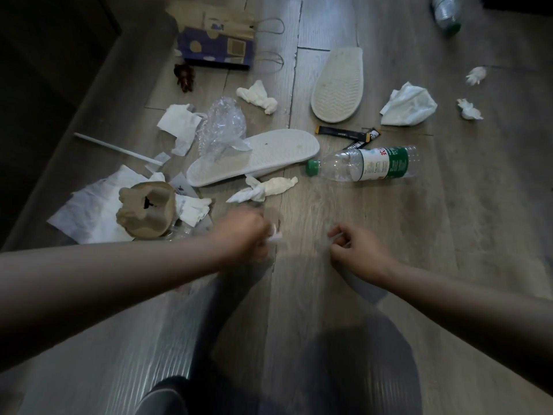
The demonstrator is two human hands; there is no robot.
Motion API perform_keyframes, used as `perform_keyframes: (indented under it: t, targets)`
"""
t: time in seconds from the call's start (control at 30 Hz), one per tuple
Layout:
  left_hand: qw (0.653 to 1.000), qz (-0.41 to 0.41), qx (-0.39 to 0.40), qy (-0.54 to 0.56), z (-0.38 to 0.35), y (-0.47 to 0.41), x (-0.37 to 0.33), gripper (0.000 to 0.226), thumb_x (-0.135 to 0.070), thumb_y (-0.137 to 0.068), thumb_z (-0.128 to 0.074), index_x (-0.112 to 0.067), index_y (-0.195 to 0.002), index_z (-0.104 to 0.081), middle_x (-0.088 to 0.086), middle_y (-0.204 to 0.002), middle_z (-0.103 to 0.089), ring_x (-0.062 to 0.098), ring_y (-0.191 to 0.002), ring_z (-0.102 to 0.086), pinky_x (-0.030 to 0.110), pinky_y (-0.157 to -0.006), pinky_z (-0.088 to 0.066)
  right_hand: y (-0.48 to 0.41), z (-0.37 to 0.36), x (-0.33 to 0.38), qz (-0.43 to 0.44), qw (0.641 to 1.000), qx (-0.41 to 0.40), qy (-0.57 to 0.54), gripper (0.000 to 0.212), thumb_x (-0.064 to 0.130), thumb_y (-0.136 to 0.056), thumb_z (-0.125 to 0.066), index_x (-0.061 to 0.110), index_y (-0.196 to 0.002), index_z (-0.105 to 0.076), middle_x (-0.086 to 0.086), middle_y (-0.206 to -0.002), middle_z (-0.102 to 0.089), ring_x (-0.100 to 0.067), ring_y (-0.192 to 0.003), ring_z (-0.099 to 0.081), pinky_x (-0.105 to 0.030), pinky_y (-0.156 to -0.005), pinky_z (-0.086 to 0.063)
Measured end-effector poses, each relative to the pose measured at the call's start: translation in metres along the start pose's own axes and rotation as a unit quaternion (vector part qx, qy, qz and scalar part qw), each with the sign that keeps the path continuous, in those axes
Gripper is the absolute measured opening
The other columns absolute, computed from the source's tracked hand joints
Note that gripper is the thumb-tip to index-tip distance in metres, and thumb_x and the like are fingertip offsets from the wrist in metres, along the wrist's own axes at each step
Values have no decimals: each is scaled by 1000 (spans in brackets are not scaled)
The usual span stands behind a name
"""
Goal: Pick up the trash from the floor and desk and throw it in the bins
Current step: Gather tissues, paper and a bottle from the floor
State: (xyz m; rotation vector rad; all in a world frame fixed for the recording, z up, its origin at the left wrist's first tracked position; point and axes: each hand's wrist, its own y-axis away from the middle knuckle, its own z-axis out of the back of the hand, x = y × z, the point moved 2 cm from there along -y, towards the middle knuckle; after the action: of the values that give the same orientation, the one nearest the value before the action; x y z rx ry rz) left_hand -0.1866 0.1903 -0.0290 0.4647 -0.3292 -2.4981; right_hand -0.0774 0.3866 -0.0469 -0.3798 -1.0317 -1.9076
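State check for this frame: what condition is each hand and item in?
Left hand: holds a white scrap.
Right hand: fingers curled, contents unclear.
Near bottle: capped, on its side, looks empty.
Near slipper: sole up.
Far slipper: sole up.
Paper bag: lying flat.
Cup carrier: crushed.
Big tissue: crumpled.

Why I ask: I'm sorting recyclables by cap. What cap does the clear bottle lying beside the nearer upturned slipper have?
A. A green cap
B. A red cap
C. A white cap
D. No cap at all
A: the clear plastic bottle, lying on its side, has a green cap on its neck, pointing toward the upturned white slipper.
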Motion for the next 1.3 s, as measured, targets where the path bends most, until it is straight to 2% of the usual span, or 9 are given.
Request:
perform_keyframes:
  t: [0.1, 0.17, 0.43, 0.7, 0.83, 0.97, 1.03, 1.2, 1.3]
  targets:
    - [995, 23, -91, 21, 32, -16, 16, 12, -24, -81, -64, -12, -81, -66, 6, -90, -62, 24, -85, -57, 32, -71, -46, -4, -1, 2, -1, 1000, -4, -4, 22, 10, -88, -58, 17, -109, -58, -4, -83, -67, -16, -78, -64, -22, -66, -47]
    - [993, 21, -116, 12, 44, -28, 23, 15, -27, -82, -65, -13, -84, -68, 5, -97, -60, 24, -92, -55, 36, -76, -47, -6, -2, 3, -2, 1000, 1, -11, 22, 10, -89, -58, 17, -110, -57, -6, -86, -67, -18, -80, -64, -25, -69, -50]
    - [995, 14, 1, -98, 27, -63, 34, 22, -27, -86, -61, -11, -100, -64, 10, -120, -50, 29, -111, -46, 40, -92, -43, -8, -6, -2, -3, 1000, 8, -30, 22, 12, -91, -58, 18, -112, -56, -5, -88, -66, -18, -81, -65, -31, -74, -55]
    - [985, 162, -13, 52, 9, -52, 48, 67, -33, -69, -79, -11, -121, -44, 13, -120, -53, 29, -104, -53, 34, -78, -43, -13, -9, -4, -16, 1000, -2, -18, 23, 11, -89, -60, 16, -111, -58, -4, -84, -68, -17, -78, -66, -32, -72, -55]
    - [976, 189, 14, 112, -4, -19, 54, 61, -31, -68, -81, -11, -118, -54, 9, -115, -54, 22, -96, -55, 32, -73, -48, -10, -12, 3, -8, 1000, 0, -16, 21, 9, -88, -60, 15, -109, -59, -6, -82, -68, -19, -77, -66, -29, -69, -53]
    - [960, 215, -21, 179, -3, 26, 67, 45, -35, -66, -80, -21, -100, -54, 2, -104, -50, 13, -85, -49, 23, -58, -37, -3, -21, 10, -5, 1000, 24, -16, 23, 13, -90, -59, 18, -112, -57, -5, -84, -67, -17, -80, -66, -32, -75, -56]
    - [952, 231, -43, 195, -3, 51, 74, 47, -35, -66, -79, -24, -103, -53, -1, -103, -48, 10, -82, -49, 20, -56, -37, 0, -24, 13, -1, 999, 35, -3, 24, 14, -91, -59, 21, -113, -57, -4, -83, -67, -16, -79, -65, -37, -78, -57]
    - [920, 306, -86, 230, -17, 102, 90, 52, -36, -67, -78, -22, -111, -54, 5, -115, -50, 15, -89, -54, 22, -64, -45, 0, -31, 28, 11, 998, 45, 33, 24, 14, -89, -58, 19, -113, -58, -3, -81, -69, -16, -78, -65, -39, -77, -56]
    - [914, 357, -86, 174, -27, 119, 93, 61, -45, -67, -77, -23, -118, -53, 7, -123, -42, 23, -103, -48, 34, -82, -49, -1, -38, 38, 22, 998, 47, 42, 24, 13, -89, -58, 16, -112, -59, -4, -79, -70, -15, -76, -65, -33, -72, -52]
